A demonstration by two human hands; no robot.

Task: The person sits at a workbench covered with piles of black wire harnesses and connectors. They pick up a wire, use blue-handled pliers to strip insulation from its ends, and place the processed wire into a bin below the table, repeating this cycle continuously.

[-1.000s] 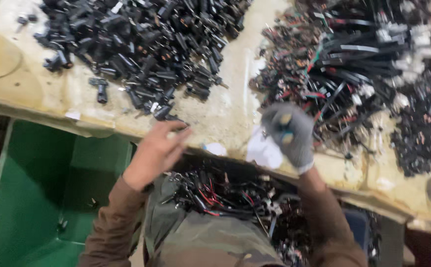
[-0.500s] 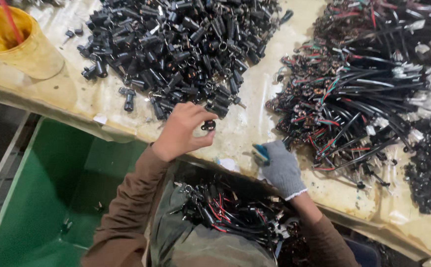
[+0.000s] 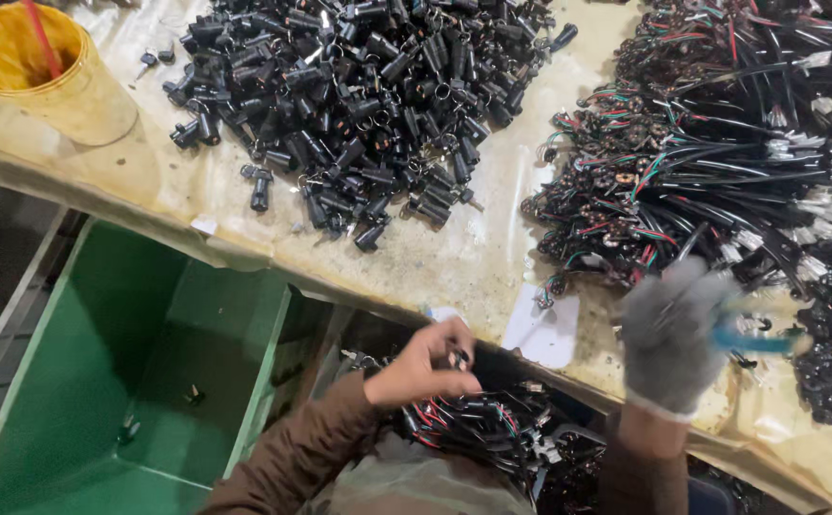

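My bare left hand point(image 3: 422, 365) is below the table edge, over my lap, its fingers pinched on a small black connector part point(image 3: 457, 360). My right hand point(image 3: 671, 329), in a grey knit glove, is raised over the table's near edge and blurred; it grips a blue-handled tool point(image 3: 754, 340) that points right. A heap of black cylindrical connectors point(image 3: 359, 95) lies on the table at the back middle. A big tangle of black wired assemblies with red and green leads point(image 3: 721, 153) covers the right side. More wired parts point(image 3: 492, 429) lie in my lap.
A yellow cup point(image 3: 44, 72) holding a red stick stands at the table's far left. A green plastic bin point(image 3: 149, 372) sits below the table edge on the left with a few small parts in it. A white paper slip point(image 3: 542, 329) lies by the edge.
My left hand has dropped from the connector heap down to my lap with a small part. My gloved right hand has moved right and up, toward the wire pile.
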